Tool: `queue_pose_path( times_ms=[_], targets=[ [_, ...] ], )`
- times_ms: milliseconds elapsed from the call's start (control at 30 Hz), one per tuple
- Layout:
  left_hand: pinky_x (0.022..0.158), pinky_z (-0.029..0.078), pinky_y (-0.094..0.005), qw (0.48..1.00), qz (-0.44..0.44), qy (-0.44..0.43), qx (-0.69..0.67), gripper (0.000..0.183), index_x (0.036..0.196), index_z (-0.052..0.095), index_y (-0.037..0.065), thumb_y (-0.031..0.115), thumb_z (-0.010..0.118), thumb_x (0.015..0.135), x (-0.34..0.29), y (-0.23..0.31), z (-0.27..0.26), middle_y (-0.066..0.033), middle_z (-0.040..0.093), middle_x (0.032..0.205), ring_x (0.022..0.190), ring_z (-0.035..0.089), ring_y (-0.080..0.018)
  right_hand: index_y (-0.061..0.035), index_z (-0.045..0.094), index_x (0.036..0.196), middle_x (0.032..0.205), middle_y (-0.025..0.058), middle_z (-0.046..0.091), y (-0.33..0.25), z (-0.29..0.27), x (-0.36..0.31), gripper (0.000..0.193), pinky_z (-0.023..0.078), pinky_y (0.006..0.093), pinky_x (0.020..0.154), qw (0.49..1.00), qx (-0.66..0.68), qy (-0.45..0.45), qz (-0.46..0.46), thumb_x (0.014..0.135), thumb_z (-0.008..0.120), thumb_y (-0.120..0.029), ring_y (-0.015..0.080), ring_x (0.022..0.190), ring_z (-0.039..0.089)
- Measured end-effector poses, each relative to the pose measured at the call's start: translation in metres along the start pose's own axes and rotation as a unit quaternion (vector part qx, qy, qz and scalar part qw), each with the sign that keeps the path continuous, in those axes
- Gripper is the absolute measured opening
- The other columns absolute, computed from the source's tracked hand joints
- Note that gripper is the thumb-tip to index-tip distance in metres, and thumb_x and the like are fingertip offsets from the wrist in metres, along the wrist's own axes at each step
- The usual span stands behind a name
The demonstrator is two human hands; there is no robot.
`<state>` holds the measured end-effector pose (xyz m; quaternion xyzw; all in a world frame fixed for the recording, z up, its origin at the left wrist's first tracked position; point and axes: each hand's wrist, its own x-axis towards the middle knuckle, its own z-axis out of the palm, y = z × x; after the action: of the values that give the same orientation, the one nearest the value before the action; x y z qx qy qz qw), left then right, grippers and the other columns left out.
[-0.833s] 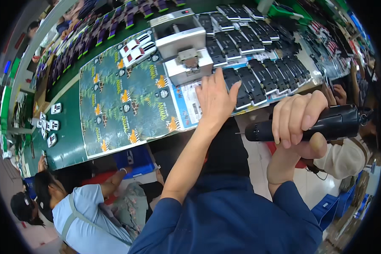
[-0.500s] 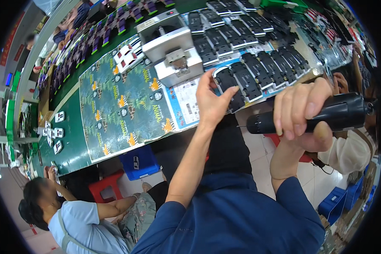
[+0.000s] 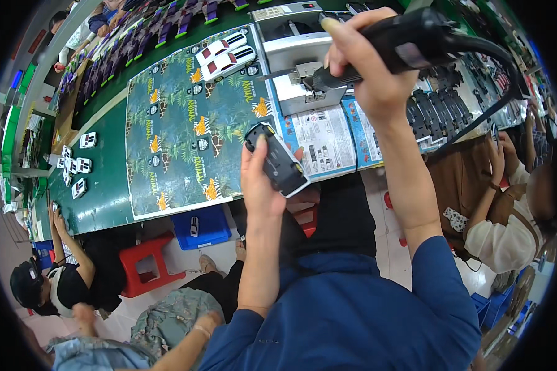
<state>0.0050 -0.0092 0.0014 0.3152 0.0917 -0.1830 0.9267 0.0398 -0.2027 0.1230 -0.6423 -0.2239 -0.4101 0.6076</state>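
Observation:
A toy car (image 3: 283, 166), black underside facing up with a white body edge below, rests in my left hand (image 3: 259, 188); the thumb lies across the underside and the fingers wrap beneath. The hand is over the front edge of the table. My right hand (image 3: 377, 74) grips a black electric screwdriver (image 3: 408, 44), raised in front of a silver metal box device (image 3: 294, 46). The driver's thin bit points left, and its black cable curves down to the right. Two white toy cars (image 3: 230, 63) lie beyond my left hand on a printed animal sheet (image 3: 173, 133).
Rows of black car undersides (image 3: 442, 111) lie at the right. Several small white cars (image 3: 77, 165) stand on the green table at the left. A blue bin (image 3: 182, 230) and a red stool (image 3: 143, 263) sit below the edge. Co-workers sit on both sides.
My left hand has lifted a toy car from the rows and moved it left. My right hand has carried the screwdriver up and left, toward the metal device.

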Motion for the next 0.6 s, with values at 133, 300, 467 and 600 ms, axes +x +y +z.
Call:
queue_pose_path(
  times_ms=[133,300,467,600],
  targets=[
    [0.085,0.06,-0.0504,0.999,-0.037,-0.022,-0.007,0.026,0.123,0.051,0.008,0.013,0.056,0.099,0.005,0.006,-0.006,-0.0141,0.066,0.109,0.099,0.068,-0.0284,-0.0023,0.065,0.079,0.057,0.0016,0.06,0.013,0.01,0.008,0.012,0.046,0.0219,0.047,0.997,-0.079,0.004,0.002,0.084,0.075,-0.008,0.0089,0.047,0.059],
    [0.083,0.062,-0.0471,0.996,-0.044,-0.063,0.038,0.042,0.136,0.046,0.006,0.003,0.057,0.096,0.003,0.012,-0.002,-0.0159,0.064,0.116,0.103,0.067,-0.0285,-0.004,0.066,0.068,0.051,-0.0006,0.058,0.019,0.025,0.019,0.023,0.042,0.0205,0.043,0.992,-0.092,-0.012,0.081,0.082,0.078,-0.017,0.0063,0.044,0.057],
    [0.081,0.062,-0.0431,0.991,-0.064,-0.079,0.089,0.031,0.126,0.054,-0.003,0.008,0.058,0.097,0.011,0.005,-0.006,-0.0164,0.065,0.118,0.102,0.069,-0.0266,-0.003,0.064,0.076,0.054,0.0012,0.057,0.007,0.012,-0.004,0.021,0.042,0.0227,0.044,0.977,0.013,0.003,0.214,0.084,0.076,-0.017,0.009,0.042,0.053],
    [0.074,0.062,-0.0365,0.991,-0.062,-0.061,0.107,0.029,0.123,0.056,-0.001,0.007,0.062,0.095,0.007,0.004,0.003,-0.0149,0.067,0.112,0.094,0.07,-0.0227,0.0009,0.06,0.091,0.061,0.0066,0.055,-0.023,0.016,-0.014,0.011,0.045,0.0274,0.048,0.961,0.203,0.035,0.184,0.088,0.067,-0.007,0.0138,0.046,0.053]
  ],
)
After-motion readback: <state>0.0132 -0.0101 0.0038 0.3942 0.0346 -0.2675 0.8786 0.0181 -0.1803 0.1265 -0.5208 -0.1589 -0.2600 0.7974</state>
